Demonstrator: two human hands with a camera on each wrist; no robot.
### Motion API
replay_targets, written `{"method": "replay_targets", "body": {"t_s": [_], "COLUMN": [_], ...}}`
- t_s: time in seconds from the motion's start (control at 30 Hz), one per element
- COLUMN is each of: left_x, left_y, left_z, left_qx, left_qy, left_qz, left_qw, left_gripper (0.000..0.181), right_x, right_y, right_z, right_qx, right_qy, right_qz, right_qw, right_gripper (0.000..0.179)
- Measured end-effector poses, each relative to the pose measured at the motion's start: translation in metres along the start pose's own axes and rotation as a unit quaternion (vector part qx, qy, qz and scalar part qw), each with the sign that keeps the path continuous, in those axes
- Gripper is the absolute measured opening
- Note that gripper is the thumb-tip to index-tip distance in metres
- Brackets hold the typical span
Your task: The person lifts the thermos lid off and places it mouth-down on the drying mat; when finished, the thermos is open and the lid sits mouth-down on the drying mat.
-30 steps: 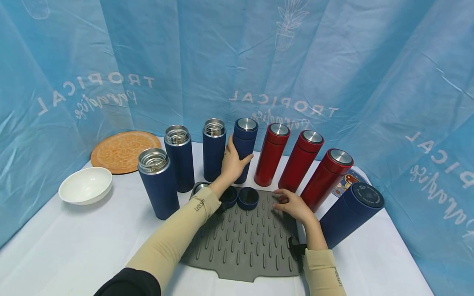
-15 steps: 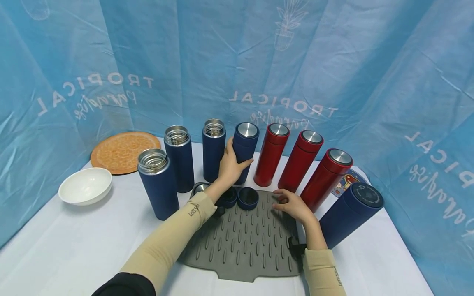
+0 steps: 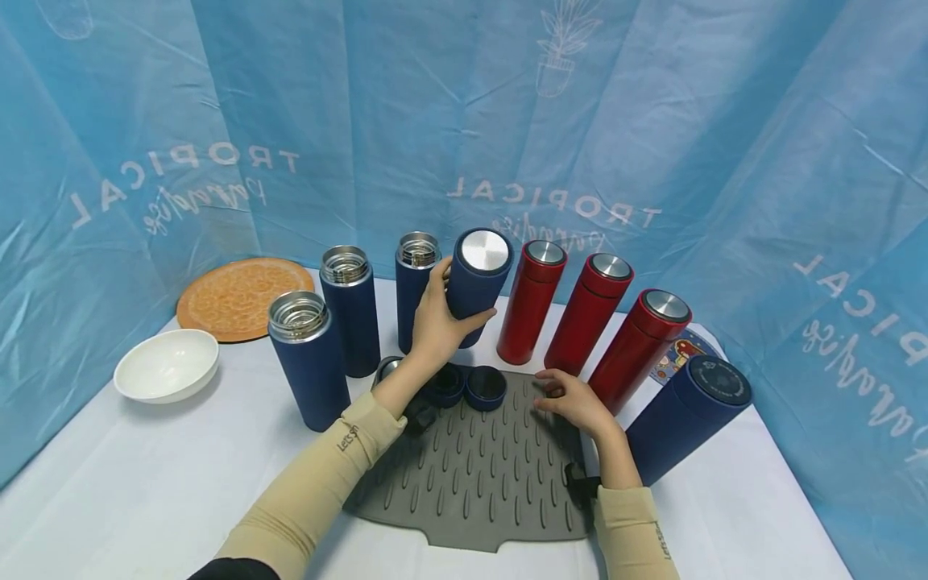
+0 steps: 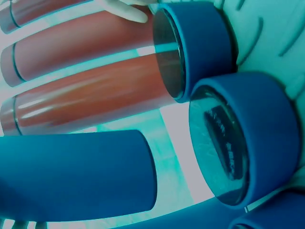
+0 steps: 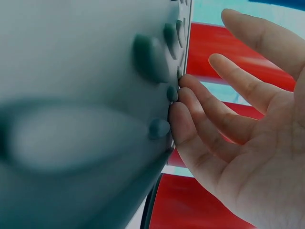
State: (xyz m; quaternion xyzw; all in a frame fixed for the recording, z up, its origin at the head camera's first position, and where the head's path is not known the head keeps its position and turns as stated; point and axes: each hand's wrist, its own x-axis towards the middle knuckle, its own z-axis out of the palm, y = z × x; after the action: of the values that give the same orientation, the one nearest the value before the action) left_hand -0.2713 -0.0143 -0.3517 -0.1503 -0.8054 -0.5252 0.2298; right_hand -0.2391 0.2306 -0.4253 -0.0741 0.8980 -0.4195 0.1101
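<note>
My left hand grips a dark blue thermos with a silver-topped lid, its top tipped toward me. Seen from the left wrist, the lower body of this blue thermos is in view, but not the gripping fingers. Two blue lids, one beside the other, sit on the far edge of a grey ridged mat. My right hand rests with bent fingers at the mat's right side. In the right wrist view, fingertips touch the mat's surface and hold nothing.
Lidless blue thermoses stand left of my left hand. Several capped ones stand on the right: red thermoses and a blue thermos. Farther left are a white bowl and a pizza-patterned disc. A blue curtain hangs behind.
My left hand has drawn the blue thermos up and toward me, tilting its top nearer. The right hand has stayed where it was.
</note>
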Motion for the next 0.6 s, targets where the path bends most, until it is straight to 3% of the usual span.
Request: {"method": "replay_targets", "body": {"t_s": [0.33,0.47,0.6], "left_x": [-0.023,-0.03,-0.038], "left_y": [0.007,0.006,0.004], "left_z": [-0.018,-0.021,-0.023], "left_qx": [0.032,0.026,0.039], "left_qy": [0.021,-0.002,-0.041], "left_qz": [0.026,0.06,0.113], "left_qw": [0.9989,0.9978,0.992], "left_gripper": [0.081,0.08,0.082], "right_x": [0.0,0.0,-0.001], "right_y": [-0.004,-0.005,-0.01], "right_z": [0.002,0.002,0.002], "right_qx": [0.002,-0.002,0.002], "right_qy": [0.011,0.028,0.057], "right_qz": [0.011,0.003,-0.014], "right_qw": [0.9999,0.9996,0.9983], "right_gripper": [0.047,0.046,0.043]}}
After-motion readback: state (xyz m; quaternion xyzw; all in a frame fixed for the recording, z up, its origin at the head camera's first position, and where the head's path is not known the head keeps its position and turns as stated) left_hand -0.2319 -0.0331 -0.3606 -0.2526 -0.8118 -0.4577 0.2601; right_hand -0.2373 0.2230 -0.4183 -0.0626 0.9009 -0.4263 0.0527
